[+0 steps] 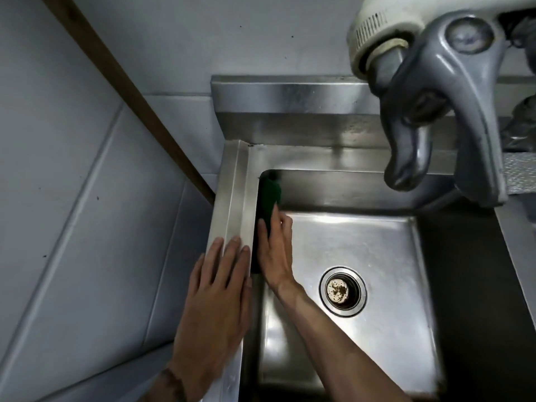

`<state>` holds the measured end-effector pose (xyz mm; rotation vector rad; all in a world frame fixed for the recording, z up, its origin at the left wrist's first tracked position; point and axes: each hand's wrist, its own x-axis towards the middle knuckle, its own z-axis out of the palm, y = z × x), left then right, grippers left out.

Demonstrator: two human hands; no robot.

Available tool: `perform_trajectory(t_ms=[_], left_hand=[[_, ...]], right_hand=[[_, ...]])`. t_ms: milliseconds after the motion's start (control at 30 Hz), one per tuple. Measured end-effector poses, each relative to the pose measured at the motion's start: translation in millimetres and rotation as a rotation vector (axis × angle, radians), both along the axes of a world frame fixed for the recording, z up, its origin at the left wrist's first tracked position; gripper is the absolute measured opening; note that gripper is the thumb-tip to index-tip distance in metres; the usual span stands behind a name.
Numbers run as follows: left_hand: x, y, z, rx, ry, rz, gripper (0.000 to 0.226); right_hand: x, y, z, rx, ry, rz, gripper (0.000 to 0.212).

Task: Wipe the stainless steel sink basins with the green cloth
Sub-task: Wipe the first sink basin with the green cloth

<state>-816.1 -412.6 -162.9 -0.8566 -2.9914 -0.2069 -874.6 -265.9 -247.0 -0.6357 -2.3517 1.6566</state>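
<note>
The stainless steel sink basin fills the middle of the head view, with a round drain in its floor. The green cloth lies flat against the basin's left inner wall, near the back left corner. My right hand reaches down into the basin and presses the cloth against that wall with straight fingers. On the sink's left rim my left hand rests flat, fingers straight and together.
A large grey faucet with a white collar hangs over the basin's back right, close to the camera. A steel backsplash stands behind the sink. White tiled wall and a brown wooden strip lie to the left.
</note>
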Motion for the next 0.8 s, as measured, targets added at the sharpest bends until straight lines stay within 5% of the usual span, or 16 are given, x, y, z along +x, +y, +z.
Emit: perform_trajectory(t_ms=[167,400,667,800], left_hand=[[-1,-1,1,-0.045,-0.018,-0.021,0.057],[-3,-1,2,-0.041,-0.025,-0.013,0.056],[-3,0,5,-0.2,-0.079,-0.062,0.065],[-3,0,10,-0.184,-0.098,-0.057,0.064]], right_hand=[[42,4,3,-0.05,-0.086,0.168,0.053],[-14,4,10,-0.13,-0.009,-0.025,0.053],[125,-41,6,-0.131,-0.204,0.194,0.047],[127,-39,31,-0.254,-0.255,0.19,0.048]])
